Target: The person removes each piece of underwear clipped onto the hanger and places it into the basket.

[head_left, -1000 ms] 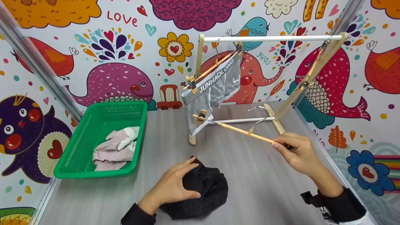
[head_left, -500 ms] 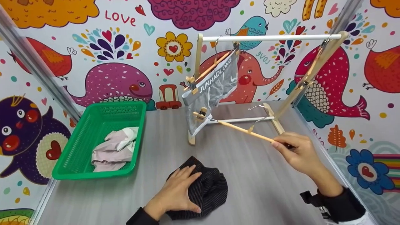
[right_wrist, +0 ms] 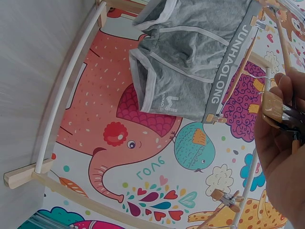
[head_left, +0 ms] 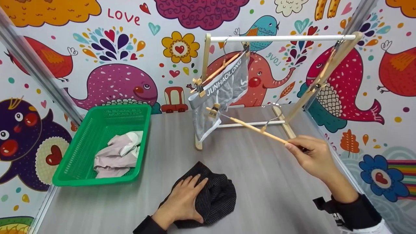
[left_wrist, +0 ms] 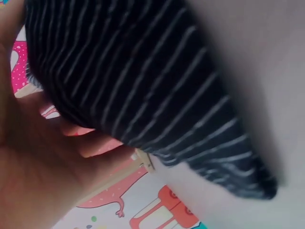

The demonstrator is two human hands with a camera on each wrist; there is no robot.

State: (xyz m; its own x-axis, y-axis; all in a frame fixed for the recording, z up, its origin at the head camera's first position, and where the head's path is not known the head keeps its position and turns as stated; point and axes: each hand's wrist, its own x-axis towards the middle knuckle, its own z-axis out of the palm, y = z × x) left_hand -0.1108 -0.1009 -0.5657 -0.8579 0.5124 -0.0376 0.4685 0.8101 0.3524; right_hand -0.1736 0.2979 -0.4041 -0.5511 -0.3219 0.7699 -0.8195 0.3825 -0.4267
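Note:
My left hand point(head_left: 182, 201) rests with spread fingers on a crumpled black cloth garment with thin white stripes point(head_left: 216, 198), lying on the table. In the left wrist view the striped garment point(left_wrist: 128, 81) bulges beside the palm and partly hides the fingers. My right hand point(head_left: 310, 155) grips one end of a wooden clip hanger point(head_left: 248, 126), near its clip. The hanger's other clip point(head_left: 214, 111) overlaps the grey boxer briefs point(head_left: 224, 87) in the head view. In the right wrist view, the fingers curl round the wooden clip point(right_wrist: 274, 107).
Grey briefs hang by two clips from a hanger on a wooden rack with a white rail point(head_left: 282, 38). Another clip hanger point(head_left: 326, 66) hangs at the rail's right end. A green basket point(head_left: 73, 162) at left holds a pale pink and white garment point(head_left: 117, 156).
My left hand has come down onto the striped garment, from over its left side to lying on it. My right hand has raised the hanger slightly.

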